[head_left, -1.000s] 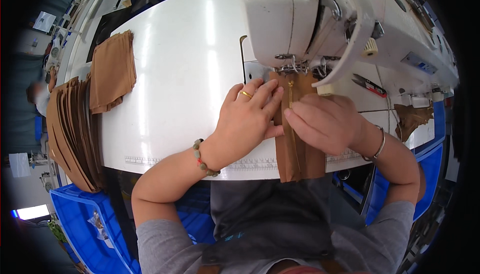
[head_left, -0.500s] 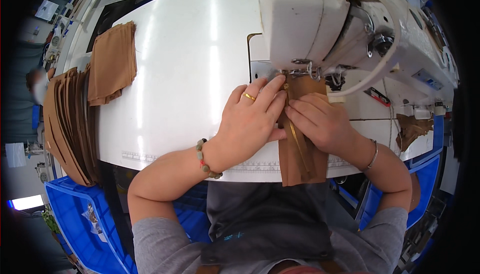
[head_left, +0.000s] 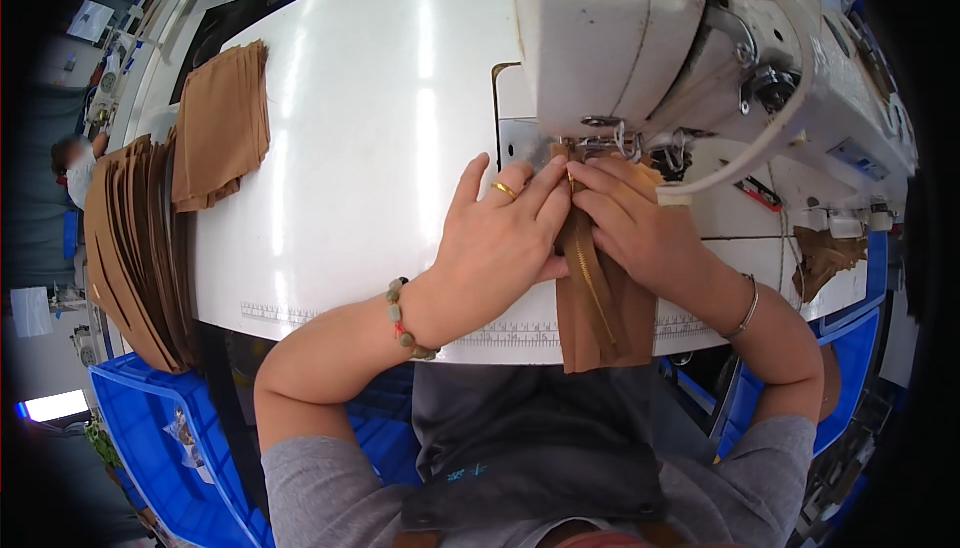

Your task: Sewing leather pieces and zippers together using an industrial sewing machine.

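A brown fabric piece (head_left: 636, 323) lies under the presser-foot area of a white sewing machine (head_left: 590, 38), its near end reaching over the table's front edge. Along it runs a brown zipper (head_left: 590, 273) with gold-coloured teeth. My left hand (head_left: 502, 223), with a gold ring, has its fingertips pressed on the zipper and fabric close to the needle area; one outer finger is lifted, and the thumb is at the fabric's left edge. My right hand (head_left: 645, 223) closes its fingers on the zipper's right side, near the left fingertips. Both hands partly cover the fabric; the needle point is hidden.
Stacked brown fabric pieces (head_left: 135, 248) hang over the table's left edge, beside a flatter brown stack (head_left: 225, 123). Blue bins (head_left: 165, 448) stand below. At right are a red-and-black tool (head_left: 760, 193) and crumpled brown scraps (head_left: 830, 260). A ruler strip (head_left: 500, 335) lines the front edge.
My right hand has moved forward along the zipper, up to the left fingertips. An outer finger of my left hand has lifted away from the others. The zipper's free part has shifted slightly.
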`<action>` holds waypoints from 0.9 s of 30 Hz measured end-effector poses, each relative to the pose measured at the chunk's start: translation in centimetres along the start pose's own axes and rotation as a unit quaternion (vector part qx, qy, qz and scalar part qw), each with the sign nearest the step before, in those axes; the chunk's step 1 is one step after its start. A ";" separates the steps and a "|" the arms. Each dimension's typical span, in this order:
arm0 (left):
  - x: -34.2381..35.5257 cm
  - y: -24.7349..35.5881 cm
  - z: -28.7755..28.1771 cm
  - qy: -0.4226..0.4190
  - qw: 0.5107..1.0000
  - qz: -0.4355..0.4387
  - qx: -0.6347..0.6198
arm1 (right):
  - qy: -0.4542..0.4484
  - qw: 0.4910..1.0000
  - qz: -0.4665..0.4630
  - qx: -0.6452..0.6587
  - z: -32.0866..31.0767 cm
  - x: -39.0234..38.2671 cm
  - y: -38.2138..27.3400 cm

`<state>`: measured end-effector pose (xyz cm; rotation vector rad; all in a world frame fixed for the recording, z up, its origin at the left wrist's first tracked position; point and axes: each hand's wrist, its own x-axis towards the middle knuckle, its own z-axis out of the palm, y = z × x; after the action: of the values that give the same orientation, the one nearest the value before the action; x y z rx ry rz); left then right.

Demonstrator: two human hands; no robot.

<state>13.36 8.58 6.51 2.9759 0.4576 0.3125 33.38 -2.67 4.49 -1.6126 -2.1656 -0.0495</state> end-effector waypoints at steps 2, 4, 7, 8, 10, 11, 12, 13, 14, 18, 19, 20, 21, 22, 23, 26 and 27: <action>0.0 0.0 -0.1 -0.008 1.000 -0.002 0.009 | 0.029 0.999 -0.019 -0.008 0.1 0.1 0.0; 0.1 0.0 -0.1 0.002 1.000 0.005 0.016 | 0.057 0.998 -0.031 -0.008 0.2 0.1 0.0; 0.0 0.0 -0.1 -0.009 1.000 0.006 0.016 | 0.059 0.998 -0.023 -0.004 0.2 0.0 -0.1; 0.0 0.0 -0.1 -0.005 1.000 0.004 0.015 | 0.058 0.998 -0.023 0.001 0.1 -0.1 -0.1; 0.0 0.0 0.0 -0.004 1.000 0.005 0.019 | 0.041 0.999 0.005 -0.005 0.0 -0.2 -0.1; -0.1 -0.1 0.1 -0.005 1.000 0.005 0.019 | 0.039 0.999 0.004 0.000 -0.1 -0.2 0.0; -0.1 -0.1 0.1 0.001 1.000 0.005 0.014 | 0.035 0.999 0.001 -0.008 -0.1 -0.2 0.0; -0.1 -0.1 0.2 0.007 1.000 0.004 0.009 | 0.031 0.999 -0.001 -0.020 -0.2 -0.3 0.0; -0.1 -0.2 0.3 0.006 1.000 0.005 0.010 | 0.032 0.999 -0.001 -0.015 -0.1 -0.3 -0.1; -0.3 0.0 0.5 0.015 1.000 0.006 0.006 | 0.026 0.999 -0.002 -0.036 -0.1 -0.5 -0.3; -0.4 0.1 0.5 0.018 1.000 0.007 0.005 | 0.016 0.999 -0.001 -0.046 -0.1 -0.7 -0.4; -0.5 0.3 0.5 0.016 1.000 0.008 0.006 | 0.021 0.999 -0.004 -0.044 -0.2 -0.8 -0.6; -0.6 0.5 0.5 0.024 1.000 0.010 0.012 | 0.017 0.999 -0.001 -0.036 -0.2 -0.9 -0.7; -0.7 0.6 0.6 0.019 1.000 0.014 0.021 | 0.019 0.999 0.000 -0.029 -0.2 -1.0 -0.7; -0.7 0.7 0.6 0.034 0.999 0.012 0.016 | 0.010 1.000 0.001 -0.029 -0.2 -1.1 -0.7; -0.7 0.6 0.6 0.026 0.999 0.002 0.018 | 0.015 0.999 0.006 -0.036 0.0 -1.1 -0.7; -0.7 0.5 0.6 0.029 0.999 0.003 0.018 | 0.011 0.999 0.010 -0.046 0.0 -1.0 -0.7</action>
<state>12.99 7.82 5.87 3.0114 0.4643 0.3951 32.95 -3.82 4.26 -1.6753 -2.1597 -0.1632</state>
